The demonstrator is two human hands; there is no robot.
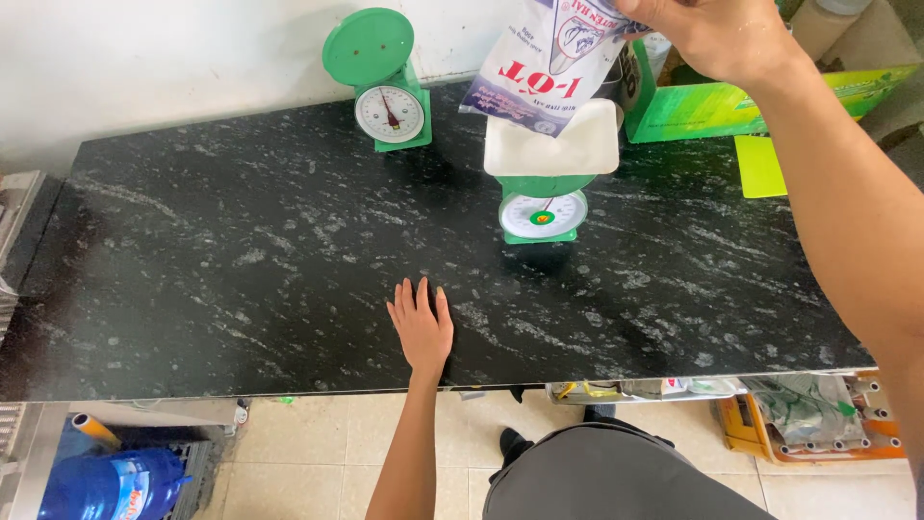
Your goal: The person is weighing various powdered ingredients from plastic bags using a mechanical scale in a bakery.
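Observation:
My right hand (717, 34) grips a white plastic bag (549, 63) with red and blue print, tipped mouth-down over a white tray (587, 149). The tray sits on a green dial scale (542, 214) near the middle of the black speckled countertop (241, 250). My left hand (421, 325) lies flat, palm down, on the countertop near its front edge, holding nothing. A second green dial scale (383, 82) with a round pan stands at the back by the wall.
Green cartons (741, 111) and a yellow-green sheet (760, 169) lie at the back right. Under the counter are an orange crate of bagged goods (818, 414), a blue bottle (106, 486) at lower left and a tiled floor (318, 433).

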